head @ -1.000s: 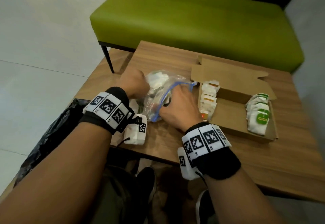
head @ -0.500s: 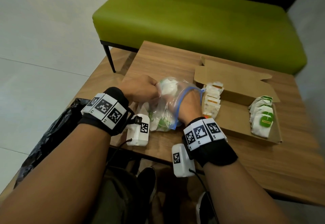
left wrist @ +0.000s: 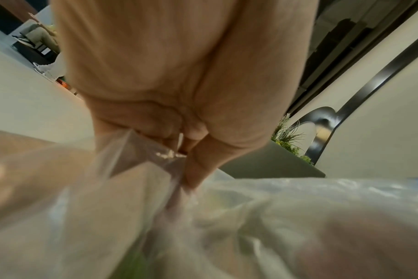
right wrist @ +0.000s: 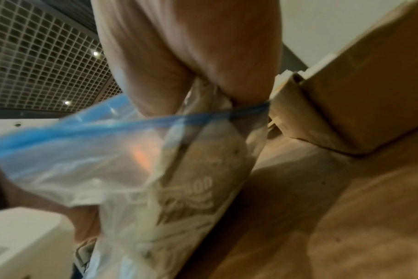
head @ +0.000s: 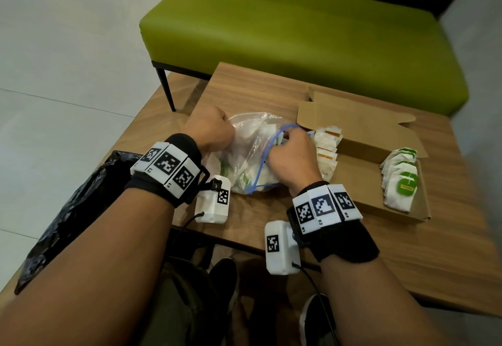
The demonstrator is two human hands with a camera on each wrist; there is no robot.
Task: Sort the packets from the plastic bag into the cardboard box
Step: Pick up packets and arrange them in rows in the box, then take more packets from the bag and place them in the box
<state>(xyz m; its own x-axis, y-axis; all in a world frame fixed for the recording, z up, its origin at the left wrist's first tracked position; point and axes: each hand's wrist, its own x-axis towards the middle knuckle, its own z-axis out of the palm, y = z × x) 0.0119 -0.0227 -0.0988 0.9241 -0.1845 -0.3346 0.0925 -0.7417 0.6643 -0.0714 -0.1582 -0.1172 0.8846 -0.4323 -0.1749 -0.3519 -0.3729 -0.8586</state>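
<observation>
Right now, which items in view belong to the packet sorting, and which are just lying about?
Job:
plastic bag
cardboard box
orange-labelled packets
green-labelled packets
left hand
right hand

Lying about:
black bag
green bench

A clear plastic bag [head: 252,153] with a blue zip rim, holding packets, lies just left of the open cardboard box [head: 361,182], which holds two packet rows.

On the table [head: 244,93] I see the plastic bag [head: 252,155] at centre, the cardboard box [head: 361,139] at its 3 o'clock with packets [head: 400,180] inside, and the bench [head: 298,28] beyond at 12 o'clock.
</observation>
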